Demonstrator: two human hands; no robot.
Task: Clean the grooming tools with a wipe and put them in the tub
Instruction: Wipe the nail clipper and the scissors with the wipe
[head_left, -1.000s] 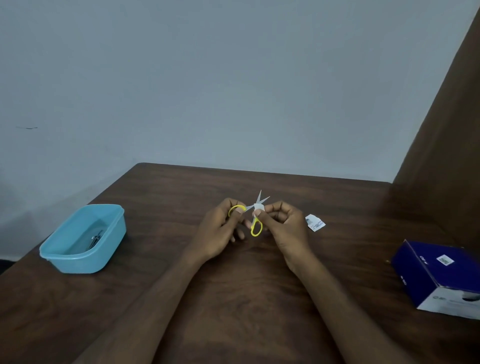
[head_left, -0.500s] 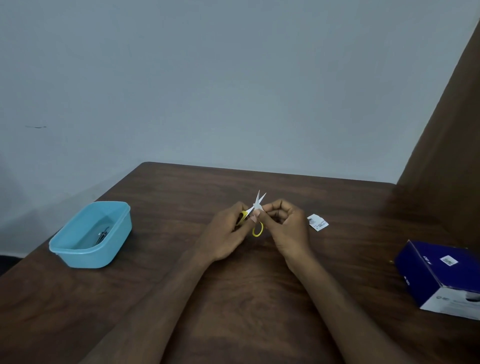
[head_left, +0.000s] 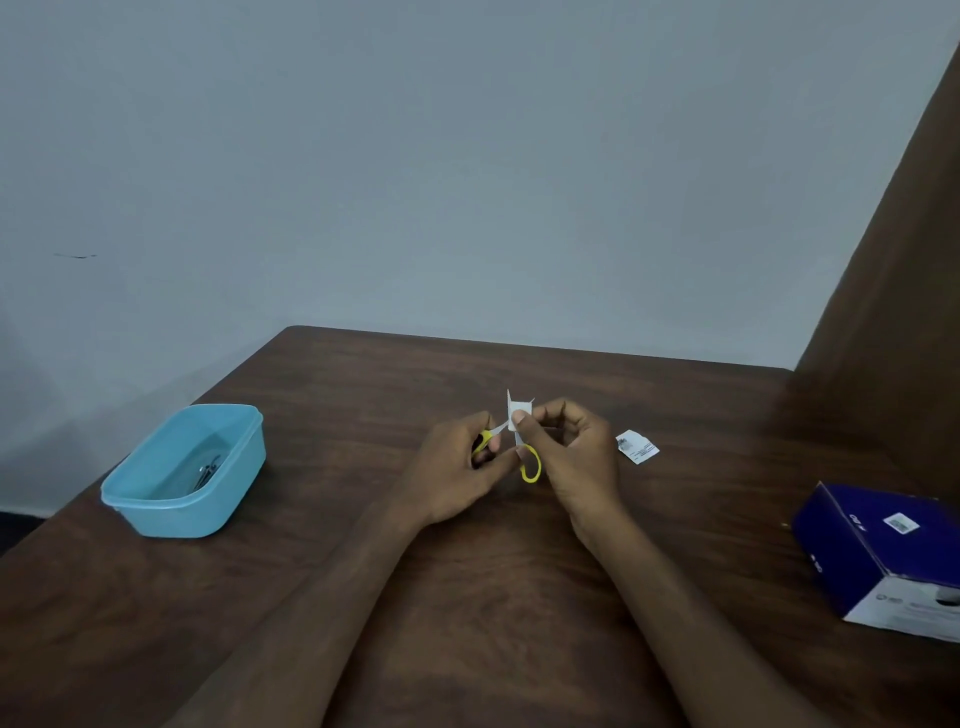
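So the left hand (head_left: 457, 475) has its fingers curled around one yellow loop of the small scissors (head_left: 522, 449), which looks like it's there just to keep them steady and hold the blades spread. The right hand (head_left: 574, 457) is pinching a little white wipe (head_left: 519, 415) folded over one blade, thumb in front, so my guess is the wipe gets run along the metal. The other loop hangs free just below the right thumb. Both hands hold the whole thing up off the desk (head_left: 493, 597), probably so the wipe can reach both sides of the blade.

The light blue tub (head_left: 182, 499) sits well off to the left of the left hand, within an arm's sweep, and there's already something metal lying in it, too small to say which tool. Just right of the right hand is a torn white sachet (head_left: 638, 447), I'd say the wipe's wrapper. Further right, near the desk edge, a dark blue box (head_left: 883, 551).

Desk is dark brown wood grain, pushed into a corner with a plain grey-blue wall behind and a brown panel on the right. Lighting's pretty dim.
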